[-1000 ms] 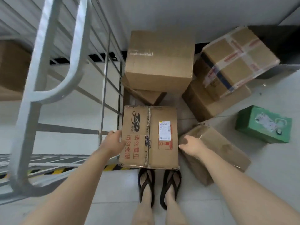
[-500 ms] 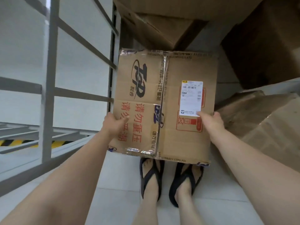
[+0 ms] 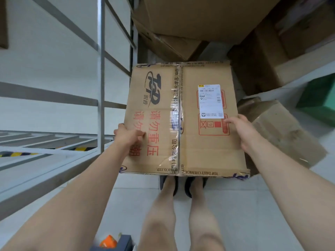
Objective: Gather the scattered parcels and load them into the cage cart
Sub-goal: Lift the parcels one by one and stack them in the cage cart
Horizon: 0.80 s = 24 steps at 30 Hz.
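**Box in both hands, cart lying off to the left**

Gripping printed box [image 3: 183, 120] from both sides. Clamping its left edge with left hand [image 3: 126, 136], thumb lying over the top face, other fingers hidden round the side. Pinching its right edge with right hand [image 3: 239, 131], thumb reaching onto the top face just below the white label [image 3: 211, 101].

Holding it flat, top face up, out in front of the body and over the feet [image 3: 169, 182]; probably already hanging clear of the floor, judging by the near edge covering the toes. Running tape seam [image 3: 178, 115] straight away from the body; long axis not clearly telling, near-square from here.

Key relation: standing with cage cart [image 3: 102, 87] to the left of the box, its grey bars rising just beside the far left corner. Putting left hand nearer the cart, right hand trailing. Likely needing a leftward swing, leading with the left edge and watching that corner against the bars.

Leaving crumpled parcel [image 3: 282, 134] just beside the right hand, green parcel [image 3: 319, 102] further right, stacked boxes [image 3: 199, 19] beyond, all waiting.
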Each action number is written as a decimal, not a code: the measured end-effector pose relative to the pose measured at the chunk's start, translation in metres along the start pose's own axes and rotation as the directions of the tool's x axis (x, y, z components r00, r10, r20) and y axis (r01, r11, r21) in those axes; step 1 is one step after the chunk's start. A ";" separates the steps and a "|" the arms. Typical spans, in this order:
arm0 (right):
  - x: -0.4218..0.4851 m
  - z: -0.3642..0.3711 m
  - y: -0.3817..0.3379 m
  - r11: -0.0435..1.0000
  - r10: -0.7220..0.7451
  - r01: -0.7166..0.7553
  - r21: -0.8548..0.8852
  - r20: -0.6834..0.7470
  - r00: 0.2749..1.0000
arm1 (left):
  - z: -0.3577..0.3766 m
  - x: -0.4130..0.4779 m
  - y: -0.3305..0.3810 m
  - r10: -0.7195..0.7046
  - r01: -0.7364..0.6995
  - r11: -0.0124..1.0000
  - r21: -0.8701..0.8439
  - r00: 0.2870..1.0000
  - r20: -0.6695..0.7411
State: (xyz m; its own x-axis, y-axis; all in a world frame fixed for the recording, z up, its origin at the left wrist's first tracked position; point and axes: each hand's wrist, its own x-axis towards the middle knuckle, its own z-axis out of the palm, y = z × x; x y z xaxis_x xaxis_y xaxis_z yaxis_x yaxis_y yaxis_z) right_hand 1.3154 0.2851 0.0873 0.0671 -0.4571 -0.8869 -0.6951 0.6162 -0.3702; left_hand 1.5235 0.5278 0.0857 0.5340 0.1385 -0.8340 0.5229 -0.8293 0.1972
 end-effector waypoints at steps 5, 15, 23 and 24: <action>-0.099 -0.054 -0.029 0.994 -0.088 0.093 0.059 -0.080 0.993 | -0.026 -0.094 0.030 0.140 -0.140 0.983 0.116 0.990 0.004; -0.266 -0.186 -0.041 0.937 -0.288 0.296 0.187 -0.071 0.955 | -0.101 -0.314 0.054 0.485 -0.462 0.855 -0.235 0.873 0.049; -0.362 -0.260 -0.087 0.789 -0.550 0.560 0.252 -0.117 0.827 | -0.132 -0.448 0.045 0.661 -0.607 0.674 -0.421 0.750 -0.025; -0.384 -0.259 -0.097 0.762 -0.592 0.599 0.244 -0.111 0.798 | -0.141 -0.461 0.045 0.678 -0.621 0.645 -0.444 0.734 -0.043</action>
State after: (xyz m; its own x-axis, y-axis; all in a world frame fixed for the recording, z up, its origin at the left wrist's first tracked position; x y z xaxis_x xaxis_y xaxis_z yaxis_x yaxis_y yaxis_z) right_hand 1.1718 0.2352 0.5350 0.3853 -0.8011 -0.4580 -0.3146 0.3525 -0.8813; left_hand 1.3947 0.5030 0.5519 0.7748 -0.4370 -0.4568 0.3008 -0.3807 0.8744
